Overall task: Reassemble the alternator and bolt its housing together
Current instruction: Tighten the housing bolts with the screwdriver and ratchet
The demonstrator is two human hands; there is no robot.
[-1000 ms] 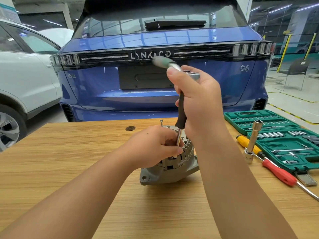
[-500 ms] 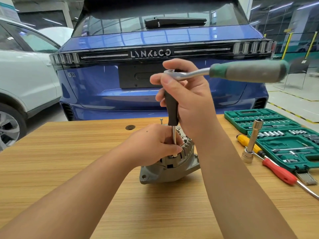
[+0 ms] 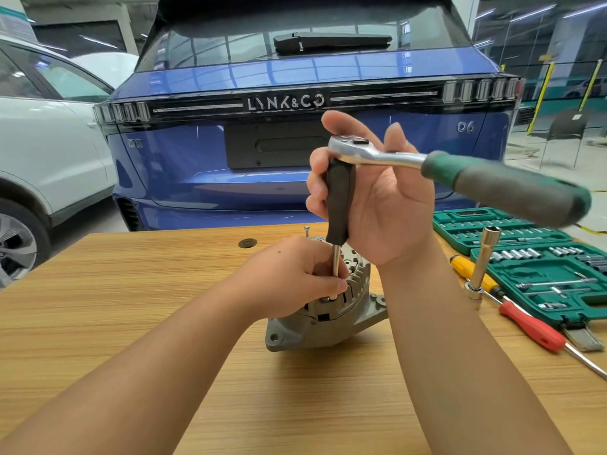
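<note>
As the green-handled ratchet swings round to the person's right, having pointed away toward the car a second earlier, a housing bolt on the alternator is apparently being run down. The right hand curls around the black extension beneath the ratchet head; the left hand pinches the shaft low and steadies the alternator, which sits mid-desk. One further bolt stands proud at the far side. Counted alongside: one ratchet, one loose deep socket, two screwdrivers, one open socket case.
</note>
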